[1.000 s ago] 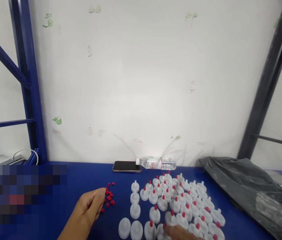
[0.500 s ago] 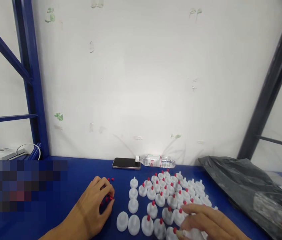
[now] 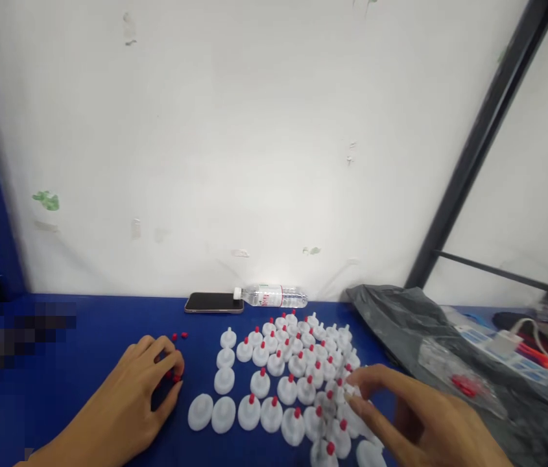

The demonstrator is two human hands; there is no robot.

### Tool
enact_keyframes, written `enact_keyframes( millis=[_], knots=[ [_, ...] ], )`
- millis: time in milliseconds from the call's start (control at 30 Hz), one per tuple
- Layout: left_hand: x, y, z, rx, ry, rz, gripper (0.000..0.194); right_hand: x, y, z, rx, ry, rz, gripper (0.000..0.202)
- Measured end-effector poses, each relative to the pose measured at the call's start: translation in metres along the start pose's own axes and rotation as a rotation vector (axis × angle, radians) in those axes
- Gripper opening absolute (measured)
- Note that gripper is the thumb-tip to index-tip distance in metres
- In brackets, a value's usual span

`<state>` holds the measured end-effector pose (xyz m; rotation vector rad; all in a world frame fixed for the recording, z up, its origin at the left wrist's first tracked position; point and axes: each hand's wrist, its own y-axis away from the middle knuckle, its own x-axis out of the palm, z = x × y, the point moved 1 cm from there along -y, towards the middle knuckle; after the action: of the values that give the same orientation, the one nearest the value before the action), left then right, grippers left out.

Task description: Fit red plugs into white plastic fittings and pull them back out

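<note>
- Red caps (image 3: 185,335) lie loose on the blue table (image 3: 122,321): 2 sit just beyond your left hand (image 3: 130,392), others under its curled fingers. They look light and stiff, small enough to roll or skid, so expect to need a fingertip pinch on their sides.
- Your left thumb and forefinger nearly meet around a cap at the table; you can't tell from this view whether they grip it.
- White domed pieces (image 3: 249,412) stand in a crowded group between your hands, most with a red tip on the upright stem. They look like thin, light plastic, fairly stiff and perhaps slick. Take hold low on the rounded body; the narrow stem probably tips or bends more easily.
- To the left of that group, 5 bare-stemmed pieces (image 3: 224,380) stand in a line of 3 and a pair.
- Your right hand (image 3: 424,412) reaches in at the group's right edge, thumb and forefinger slightly parted. Blur hides whether a piece is between them. Packed this tightly, neighbours could topple if nudged.
- Behind lie a phone (image 3: 210,302) and a bottle (image 3: 271,296) on its side; a dark plastic sheet (image 3: 385,311) is at right.
</note>
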<state>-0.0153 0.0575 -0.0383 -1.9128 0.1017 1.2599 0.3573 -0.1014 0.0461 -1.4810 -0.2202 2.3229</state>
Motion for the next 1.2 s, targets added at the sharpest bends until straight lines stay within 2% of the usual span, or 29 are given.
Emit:
enact_keyframes(
  millis=[100, 233, 367, 467, 567, 667, 767, 867, 933, 967, 1067, 1133, 1200],
  knots=[
    [0.006, 0.001, 0.006, 0.008, -0.018, 0.004, 0.017, -0.015, -0.003, -0.016, 0.156, 0.064, 0.05, 0.023],
    [0.008, 0.002, 0.011, 0.01, -0.032, -0.009, 0.018, -0.026, -0.002, -0.04, 0.193, 0.065, 0.064, 0.011],
    [0.008, 0.001, 0.018, 0.037, -0.018, 0.039, 0.014, -0.037, -0.003, -0.064, 0.231, 0.065, 0.12, 0.01],
    [0.009, 0.0, 0.023, 0.053, 0.004, 0.05, 0.014, -0.037, -0.009, -0.074, 0.227, 0.066, 0.151, 0.011],
    [0.012, 0.001, 0.024, 0.034, 0.007, -0.007, 0.019, -0.025, -0.018, -0.076, 0.219, 0.047, 0.129, 0.014],
    [0.015, 0.003, 0.023, 0.032, 0.018, -0.029, 0.02, -0.007, -0.027, -0.074, 0.221, -0.029, 0.083, 0.014],
    [0.016, 0.004, 0.022, 0.023, 0.03, -0.036, 0.022, 0.003, -0.033, -0.07, 0.204, -0.101, 0.14, 0.012],
    [0.013, 0.003, 0.021, 0.005, 0.037, -0.027, 0.023, -0.003, -0.032, -0.059, 0.188, -0.065, 0.039, 0.008],
    [0.009, 0.002, 0.02, -0.008, 0.043, 0.021, 0.021, -0.013, -0.028, -0.047, 0.152, -0.055, -0.023, 0.01],
    [0.007, 0.002, 0.019, -0.016, 0.049, 0.05, 0.019, -0.018, -0.025, -0.04, 0.123, -0.072, -0.006, 0.012],
    [0.0, 0.001, 0.016, -0.031, 0.073, 0.102, 0.017, -0.02, -0.016, -0.017, 0.038, -0.143, 0.167, 0.014],
    [-0.003, 0.0, 0.015, -0.028, 0.086, 0.083, 0.017, -0.01, -0.009, -0.006, 0.022, -0.153, 0.264, 0.017],
    [-0.006, 0.0, 0.013, -0.02, 0.098, 0.065, 0.015, 0.007, -0.001, 0.001, -0.013, -0.118, 0.263, 0.026]
  ],
)
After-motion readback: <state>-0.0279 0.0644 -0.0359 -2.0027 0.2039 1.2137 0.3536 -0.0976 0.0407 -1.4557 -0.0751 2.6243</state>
